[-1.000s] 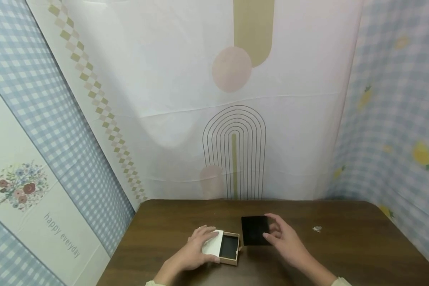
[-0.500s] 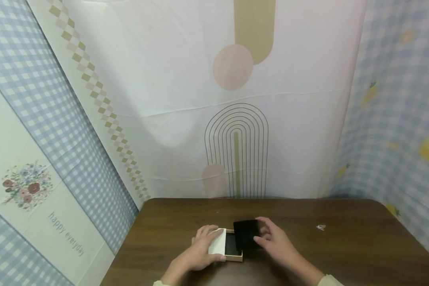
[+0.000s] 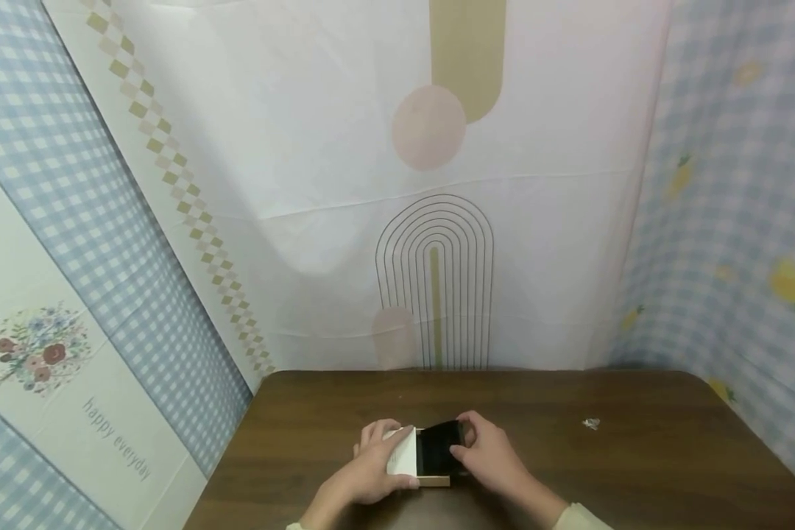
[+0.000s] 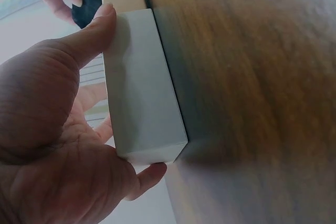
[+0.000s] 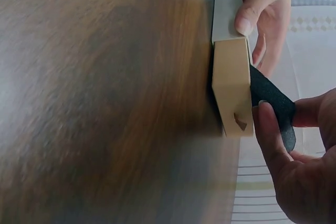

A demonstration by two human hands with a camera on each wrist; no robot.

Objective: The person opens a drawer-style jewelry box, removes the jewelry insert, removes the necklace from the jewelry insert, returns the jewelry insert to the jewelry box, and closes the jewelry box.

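A small slide-out box lies on the brown table, its tan drawer (image 3: 433, 482) pulled partway to the right out of a white sleeve (image 3: 403, 454). My left hand (image 3: 369, 471) grips the sleeve, thumb along the near side and fingers over the top and far side. A thin black square pad (image 3: 441, 447), its material hard to tell, is pinched between thumb and fingers of my right hand (image 3: 493, 454). The pad tilts over the drawer, its left edge down in the opening and its right edge raised. In the right wrist view, a ribbon tab (image 5: 240, 121) shows on the drawer's end.
A small shiny, crumpled-looking item (image 3: 591, 424) lies on the table (image 3: 649, 464) to the right. Behind the table's far edge hangs a white patterned cloth (image 3: 556, 258), with blue checked cloths at both sides.
My right hand has carried the black pad left and down, from beside the box to over the drawer, its left edge now inside. The left hand keeps its grip on the sleeve.
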